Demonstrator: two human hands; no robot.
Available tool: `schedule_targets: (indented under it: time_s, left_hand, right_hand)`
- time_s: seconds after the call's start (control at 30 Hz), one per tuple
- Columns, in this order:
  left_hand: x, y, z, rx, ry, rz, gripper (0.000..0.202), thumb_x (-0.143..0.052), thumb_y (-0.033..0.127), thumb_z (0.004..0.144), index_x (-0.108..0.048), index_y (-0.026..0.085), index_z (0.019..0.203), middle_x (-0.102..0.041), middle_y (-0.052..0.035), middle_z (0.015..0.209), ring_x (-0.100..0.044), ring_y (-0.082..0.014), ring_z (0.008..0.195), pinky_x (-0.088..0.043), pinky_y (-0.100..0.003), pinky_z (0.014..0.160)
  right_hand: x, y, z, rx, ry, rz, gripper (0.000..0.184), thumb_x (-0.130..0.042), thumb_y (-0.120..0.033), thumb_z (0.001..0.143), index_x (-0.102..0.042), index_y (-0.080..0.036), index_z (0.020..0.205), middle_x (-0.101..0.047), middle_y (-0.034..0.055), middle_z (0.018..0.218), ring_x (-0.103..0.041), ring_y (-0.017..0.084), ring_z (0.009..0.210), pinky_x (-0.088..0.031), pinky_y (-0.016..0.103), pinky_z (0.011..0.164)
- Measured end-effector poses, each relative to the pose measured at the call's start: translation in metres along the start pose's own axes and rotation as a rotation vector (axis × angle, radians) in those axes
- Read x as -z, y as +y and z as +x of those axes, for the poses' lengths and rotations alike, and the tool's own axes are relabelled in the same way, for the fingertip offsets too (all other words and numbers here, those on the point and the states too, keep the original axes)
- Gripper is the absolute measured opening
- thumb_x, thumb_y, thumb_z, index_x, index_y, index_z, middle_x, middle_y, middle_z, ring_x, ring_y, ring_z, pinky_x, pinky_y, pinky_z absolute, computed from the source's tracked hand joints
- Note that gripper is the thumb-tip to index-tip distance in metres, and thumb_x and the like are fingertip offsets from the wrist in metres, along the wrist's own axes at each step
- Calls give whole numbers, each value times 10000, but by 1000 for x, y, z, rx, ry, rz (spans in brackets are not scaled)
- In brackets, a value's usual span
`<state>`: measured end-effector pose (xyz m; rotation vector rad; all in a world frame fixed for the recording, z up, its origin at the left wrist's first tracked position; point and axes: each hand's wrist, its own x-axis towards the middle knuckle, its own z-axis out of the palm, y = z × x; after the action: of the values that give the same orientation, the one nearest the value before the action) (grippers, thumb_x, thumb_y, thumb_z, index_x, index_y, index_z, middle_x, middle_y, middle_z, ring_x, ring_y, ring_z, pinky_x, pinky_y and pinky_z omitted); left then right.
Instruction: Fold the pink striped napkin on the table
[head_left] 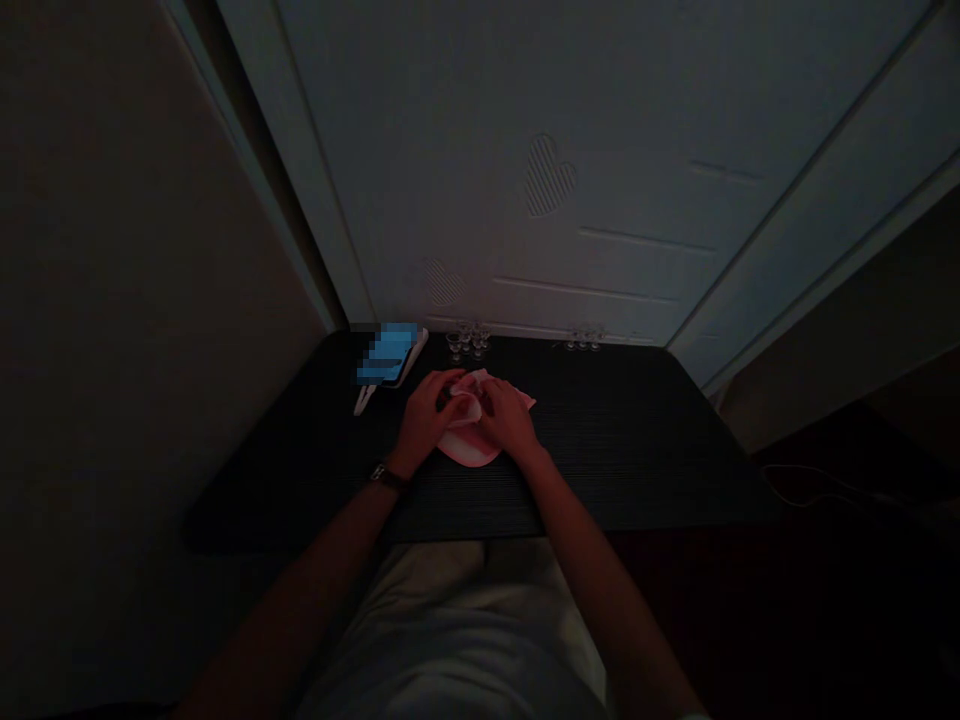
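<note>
On the dark table, a thin pink cloth or paper sheet (474, 450) is bunched up in its upper part, with a rounded lower edge lying flat. My left hand (431, 410), with a dark watch band at the wrist, has its fingers curled around the left side of the bunched part. From the right, my right hand (511, 412) grips the same folds, thumb turned inward. Something small and shiny seems to sit among the folds, but dim light and my fingers hide what it is. One pink corner sticks out beyond my right hand.
Several small clear stemmed glasses (469, 340) stand at the table's back edge, with more glasses (585, 338) farther right. A lit phone (390, 352) leans on a white stand at the back left. A white panel (600, 200) rises behind the table (637, 450).
</note>
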<state>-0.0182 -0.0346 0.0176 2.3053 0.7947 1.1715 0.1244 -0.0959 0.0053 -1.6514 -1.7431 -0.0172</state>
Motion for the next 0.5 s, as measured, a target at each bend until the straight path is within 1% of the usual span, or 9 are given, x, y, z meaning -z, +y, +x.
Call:
schedule_targets:
  time_s: [0.13, 0.27, 0.37, 0.5]
  left_hand:
    - [-1, -4, 0, 31, 61, 14, 288, -491, 235, 807, -522, 203, 1091, -561, -46, 992, -547, -176, 876, -463, -314, 745]
    - [0, -3, 0, 11, 51, 26, 290, -471, 205, 809, -517, 200, 1095, -563, -47, 1008, -545, -178, 906, -463, -316, 768]
    - [0, -1, 0, 2, 51, 43, 291, -464, 181, 808, -515, 194, 1094, -568, -50, 1008, -550, -173, 888, -458, -321, 786]
    - [-1, -2, 0, 3, 56, 33, 314, -453, 162, 803, -503, 189, 1112, -574, -61, 1052, -551, -182, 930, -460, -339, 815]
  right_hand:
    - [0, 2, 0, -27, 26, 7, 137, -454, -219, 818, -532, -169, 918, -566, 69, 910, -489, 183, 865, -379, 312, 789]
    - [1, 3, 0, -47, 15, -14, 157, -455, -199, 812, -538, -167, 941, -566, 67, 901, -486, 185, 855, -378, 312, 782]
    - [1, 4, 0, -61, 31, -39, 179, -468, -189, 806, -541, -168, 968, -561, 68, 917, -478, 191, 869, -377, 309, 777]
    - [1, 6, 0, -74, 14, -63, 164, -477, -176, 806, -574, -175, 938, -542, 73, 912, -470, 194, 880, -379, 303, 757]
